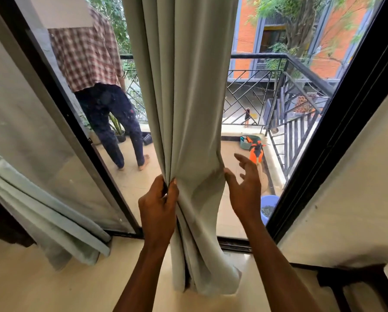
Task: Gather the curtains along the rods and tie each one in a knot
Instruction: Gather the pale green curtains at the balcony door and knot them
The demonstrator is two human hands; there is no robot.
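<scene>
Hanging down the middle of the frame, the curtain is a thick, matte, pale grey-green cloth that falls in long vertical folds from the top edge to the glossy cream floor, where its hem crumples a little. We grip its left side with our left hand — fingers and thumb curled round a bunch of gathered pleats, which narrow into a tight bundle below the grip. Our right hand is spread wide with its fingers straight and apart; it holds nothing, and only the thumb lies against the curtain's right edge, where the cloth puckers.

At lower left a second curtain, thinner-looking and mint-toned, slants across the glass in soft folds. A black door frame borders the opening on the right. Beyond it is a balcony with a black metal railing of straight and angled bars. A barefoot person in a checked shirt and dark trousers stands there at upper left. Right of the curtain sit a teal basin, an orange sprayer and — lower down — a round blue tub.
</scene>
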